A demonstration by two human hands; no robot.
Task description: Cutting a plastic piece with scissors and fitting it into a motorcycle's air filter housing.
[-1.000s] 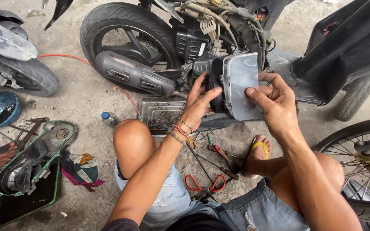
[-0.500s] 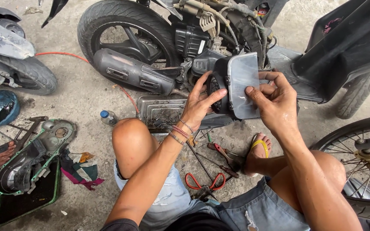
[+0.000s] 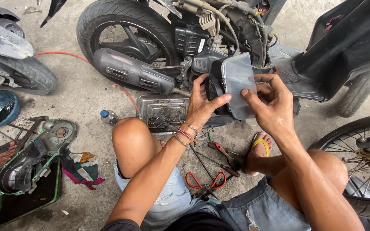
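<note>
L hand (image 3: 202, 107) & R hand (image 3: 270, 107) both closed on grey cover (image 3: 238, 85), gripping its side edges, held against scooter (image 3: 219, 38). Tools (image 3: 213, 167) crowd floor below; little room.

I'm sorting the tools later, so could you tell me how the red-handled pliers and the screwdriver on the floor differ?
The red-handled pliers lie nearer the person, between the knees, with two looped red grips spread apart; the screwdriver lies farther out, toward the sandalled foot, and is one straight shaft with a dark reddish handle. The pliers look broader, the screwdriver slimmer. Both rest untouched on the concrete floor, away from both hands.
</note>
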